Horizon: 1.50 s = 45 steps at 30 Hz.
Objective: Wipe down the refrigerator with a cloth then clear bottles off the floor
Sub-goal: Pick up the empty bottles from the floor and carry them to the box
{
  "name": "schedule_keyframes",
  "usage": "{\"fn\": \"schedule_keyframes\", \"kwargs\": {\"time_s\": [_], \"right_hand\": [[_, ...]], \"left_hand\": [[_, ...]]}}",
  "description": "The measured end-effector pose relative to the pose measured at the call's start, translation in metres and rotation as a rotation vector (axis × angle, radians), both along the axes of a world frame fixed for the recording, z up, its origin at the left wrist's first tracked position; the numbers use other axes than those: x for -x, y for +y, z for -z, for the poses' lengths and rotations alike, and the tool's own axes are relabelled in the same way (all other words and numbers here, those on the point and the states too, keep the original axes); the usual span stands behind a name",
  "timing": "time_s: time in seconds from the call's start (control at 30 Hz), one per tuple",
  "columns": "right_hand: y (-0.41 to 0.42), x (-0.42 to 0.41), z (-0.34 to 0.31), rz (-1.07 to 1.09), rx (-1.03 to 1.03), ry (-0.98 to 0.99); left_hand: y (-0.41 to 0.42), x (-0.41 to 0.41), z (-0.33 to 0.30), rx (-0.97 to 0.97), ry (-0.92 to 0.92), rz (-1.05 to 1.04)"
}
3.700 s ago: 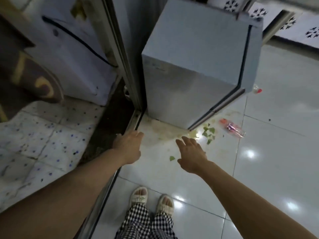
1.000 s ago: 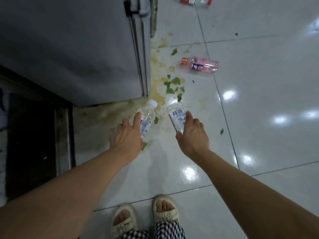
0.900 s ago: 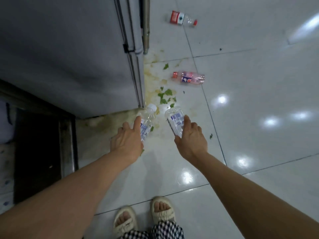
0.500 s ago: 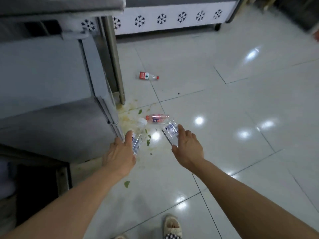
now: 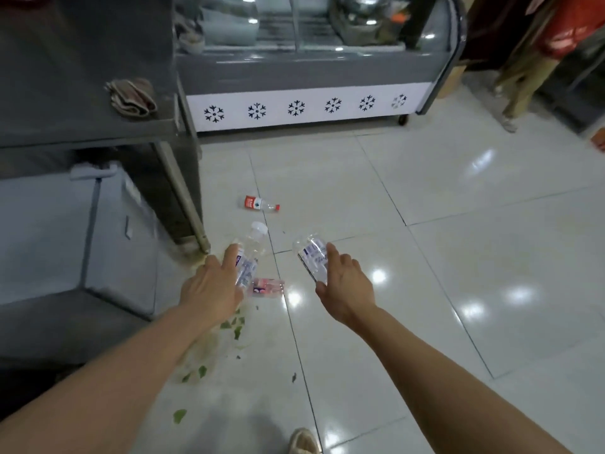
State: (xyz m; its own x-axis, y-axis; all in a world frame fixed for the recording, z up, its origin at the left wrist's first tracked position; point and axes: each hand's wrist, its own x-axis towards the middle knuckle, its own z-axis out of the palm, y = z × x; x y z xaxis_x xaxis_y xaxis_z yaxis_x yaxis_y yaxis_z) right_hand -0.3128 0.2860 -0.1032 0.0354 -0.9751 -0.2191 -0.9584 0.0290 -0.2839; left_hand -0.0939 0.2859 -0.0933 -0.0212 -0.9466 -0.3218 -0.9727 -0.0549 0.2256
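The left hand (image 5: 211, 288) grips a capped clear bottle (image 5: 249, 253) and the right hand (image 5: 345, 285) grips another clear bottle (image 5: 311, 257), both held above the tiled floor (image 5: 425, 257), where a pink bottle (image 5: 266, 287) and a red-labelled bottle (image 5: 260, 203) lie near the grey fridge (image 5: 65, 237).

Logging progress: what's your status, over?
Left hand grips capped bottle; right hand grips second bottle. Pink bottle, red-label bottle on floor. Leaf scraps underfoot.
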Motion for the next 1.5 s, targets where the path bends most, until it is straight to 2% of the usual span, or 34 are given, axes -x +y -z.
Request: {"fn": "schedule_keyframes", "kwargs": {"time_s": [0.23, 0.43, 0.7, 0.93, 1.17, 1.33, 1.5], "right_hand": [[-0.093, 0.066, -0.017, -0.017, -0.002, -0.01], [-0.205, 0.096, -0.016, -0.063, 0.013, -0.016], [-0.379, 0.097, 0.024, -0.175, -0.105, -0.004], [-0.505, 0.086, 0.059, -0.355, -0.199, 0.029], [-0.635, 0.066, 0.127, -0.612, -0.259, 0.059], [-0.686, 0.06, 0.191, -0.702, -0.321, 0.11], [-0.707, 0.043, 0.28, -0.745, -0.361, 0.091]], "left_hand": [[-0.079, 0.065, -0.016, 0.019, 0.001, -0.032], [-0.184, 0.091, 0.001, 0.027, 0.055, -0.112], [-0.327, 0.096, 0.045, -0.063, 0.077, -0.255], [-0.4, 0.094, 0.075, -0.129, 0.085, -0.482], [-0.475, 0.12, 0.129, -0.161, 0.164, -0.812], [-0.512, 0.137, 0.184, -0.179, 0.225, -1.013], [-0.532, 0.143, 0.271, -0.198, 0.278, -1.125]]}}
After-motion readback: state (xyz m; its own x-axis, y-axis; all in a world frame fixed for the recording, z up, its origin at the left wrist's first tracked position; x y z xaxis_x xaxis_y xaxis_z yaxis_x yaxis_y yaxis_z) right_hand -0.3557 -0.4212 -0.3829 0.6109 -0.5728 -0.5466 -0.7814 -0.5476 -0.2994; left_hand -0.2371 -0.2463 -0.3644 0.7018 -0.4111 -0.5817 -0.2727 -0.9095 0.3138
